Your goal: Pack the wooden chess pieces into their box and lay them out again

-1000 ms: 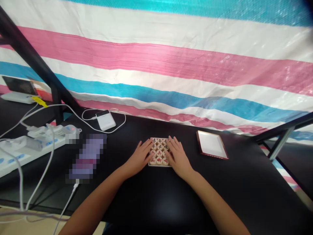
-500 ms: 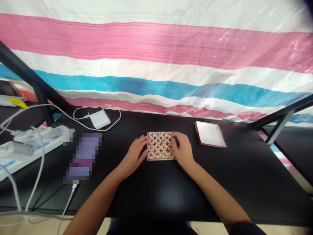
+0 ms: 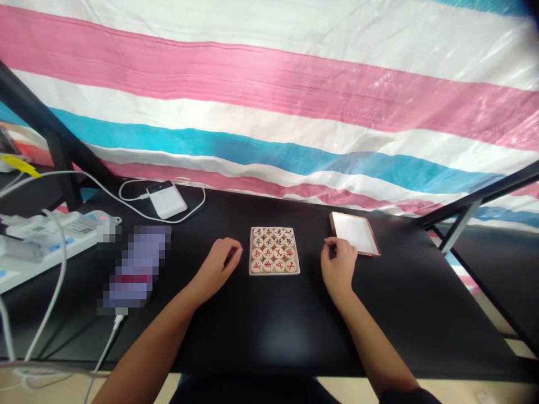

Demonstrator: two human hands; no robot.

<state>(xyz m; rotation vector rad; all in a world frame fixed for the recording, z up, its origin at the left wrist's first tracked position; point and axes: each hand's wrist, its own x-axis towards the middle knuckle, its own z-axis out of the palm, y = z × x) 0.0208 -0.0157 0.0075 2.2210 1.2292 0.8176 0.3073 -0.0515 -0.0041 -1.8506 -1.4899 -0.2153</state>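
We see the box (image 3: 274, 274) of round pieces (image 3: 278, 253) lying between the far and near edges of the black table (image 3: 261, 325). Our left hand (image 3: 223, 257) curls loosely near it, thumb and fingers parted, nothing visible inside. Our right hand (image 3: 339, 262), likewise slack, overlaps the lid (image 3: 357, 233) towards the table's far right corner; we cannot tell whether they touch.

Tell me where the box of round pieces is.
In the head view, the box of round pieces sits near the middle, on the black table, between the left hand and the right hand, touching neither.
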